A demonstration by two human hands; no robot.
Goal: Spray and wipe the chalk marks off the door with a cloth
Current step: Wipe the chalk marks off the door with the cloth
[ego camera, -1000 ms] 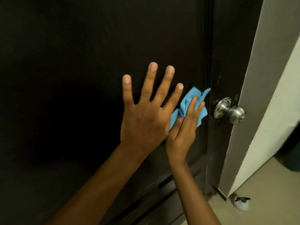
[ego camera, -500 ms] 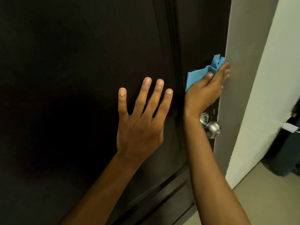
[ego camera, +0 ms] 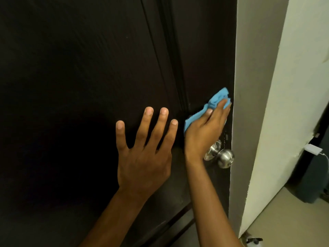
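A dark brown panelled door [ego camera: 80,77] fills the left and middle of the head view. My right hand [ego camera: 206,129] presses a blue cloth [ego camera: 216,99] flat against the door's right stile, just above the silver knob [ego camera: 225,157], with straight fingers reaching the door's edge. My left hand [ego camera: 144,155] lies flat on the panel to the left, fingers spread. I see no chalk marks on the dark surface. The spray bottle [ego camera: 253,240] lies on the floor at the bottom right, partly cut off.
A pale wall [ego camera: 284,104] stands right of the door. A white charger with a cable [ego camera: 313,150] hangs at the right edge beside a dark bin [ego camera: 309,184] on the tiled floor.
My right hand with the cloth has slid down along the door's edge toward the knob. My left hand stays flat on the panel.
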